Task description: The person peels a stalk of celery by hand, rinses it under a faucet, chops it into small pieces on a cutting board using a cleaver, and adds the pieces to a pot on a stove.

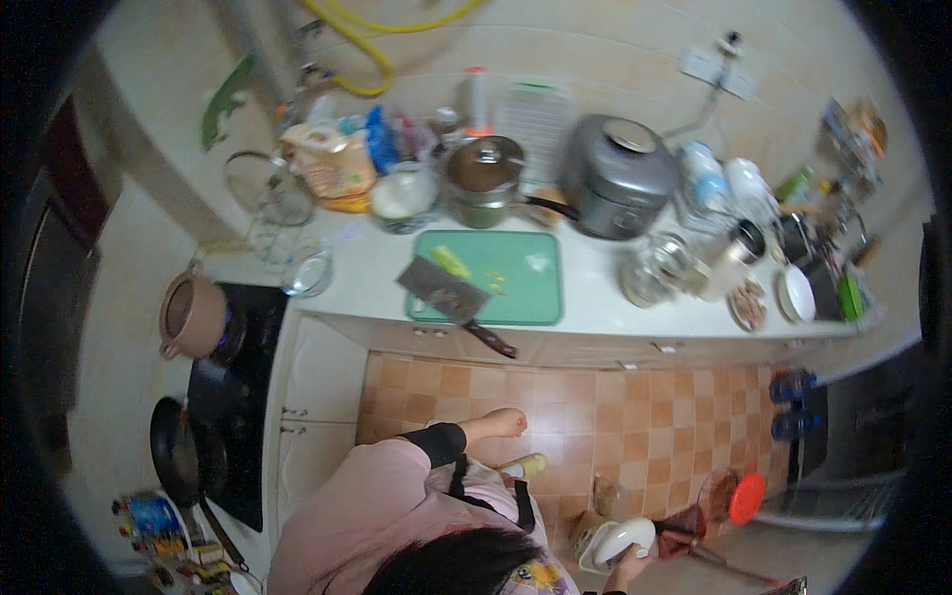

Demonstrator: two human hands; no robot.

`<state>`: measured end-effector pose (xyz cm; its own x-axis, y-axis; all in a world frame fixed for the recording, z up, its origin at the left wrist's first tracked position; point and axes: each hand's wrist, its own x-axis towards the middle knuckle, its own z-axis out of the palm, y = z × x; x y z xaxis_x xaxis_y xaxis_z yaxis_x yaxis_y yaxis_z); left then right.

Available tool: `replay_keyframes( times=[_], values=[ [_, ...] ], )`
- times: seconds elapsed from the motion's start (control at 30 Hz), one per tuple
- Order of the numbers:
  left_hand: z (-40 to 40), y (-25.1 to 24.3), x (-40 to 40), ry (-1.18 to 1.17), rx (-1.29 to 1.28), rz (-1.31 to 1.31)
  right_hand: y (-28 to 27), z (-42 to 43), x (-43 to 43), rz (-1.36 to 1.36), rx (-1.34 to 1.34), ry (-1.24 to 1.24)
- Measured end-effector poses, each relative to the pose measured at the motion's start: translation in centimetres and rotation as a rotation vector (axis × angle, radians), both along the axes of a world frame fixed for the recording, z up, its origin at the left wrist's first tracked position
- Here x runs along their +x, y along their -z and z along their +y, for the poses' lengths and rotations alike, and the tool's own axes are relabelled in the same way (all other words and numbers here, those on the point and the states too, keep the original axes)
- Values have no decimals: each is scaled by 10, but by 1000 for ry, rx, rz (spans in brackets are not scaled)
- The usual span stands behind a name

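Observation:
My left hand (509, 422) is out over the tiled floor, its fingers curled in and nothing seen in it. At the lower right my right hand (632, 563) grips the rim of a white dish (625, 541), which is tilted over a pale bin (587, 559). On the counter a green cutting board (520, 290) bears a cleaver (446, 290), pieces of a pale green vegetable (451, 262) and small yellow bits. The cleaver's dark handle sticks out past the counter's front edge. A lidded pot (485, 178) stands behind the board.
On the left, a pinkish pot (195, 314) sits over a lit burner, with a black frying pan (175, 450) nearer. A grey rice cooker (621, 178), a glass jar (647, 279) and a bowl of food (748, 305) stand on the counter. A red dustpan (680, 528) lies right of the bin.

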<state>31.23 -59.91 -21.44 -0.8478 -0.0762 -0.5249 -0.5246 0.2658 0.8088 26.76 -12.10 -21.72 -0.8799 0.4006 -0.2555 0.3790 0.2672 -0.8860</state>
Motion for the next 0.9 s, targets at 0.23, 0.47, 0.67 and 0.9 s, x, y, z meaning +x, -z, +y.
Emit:
replay_keyframes(
  times=[0.23,0.47,0.67,0.9],
  values=[
    [-87,-42,93,-268,-176,169,-60,-217,-7,5,166,-778],
    [-153,-34,194,-1055,-125,551,-133,-447,42,140,315,-1547],
    [-180,-44,301,-1384,-80,692,-173,-589,116,282,382,-1954],
    [-172,-58,368,-1716,-65,753,-191,-703,180,613,374,-2265]
  ],
)
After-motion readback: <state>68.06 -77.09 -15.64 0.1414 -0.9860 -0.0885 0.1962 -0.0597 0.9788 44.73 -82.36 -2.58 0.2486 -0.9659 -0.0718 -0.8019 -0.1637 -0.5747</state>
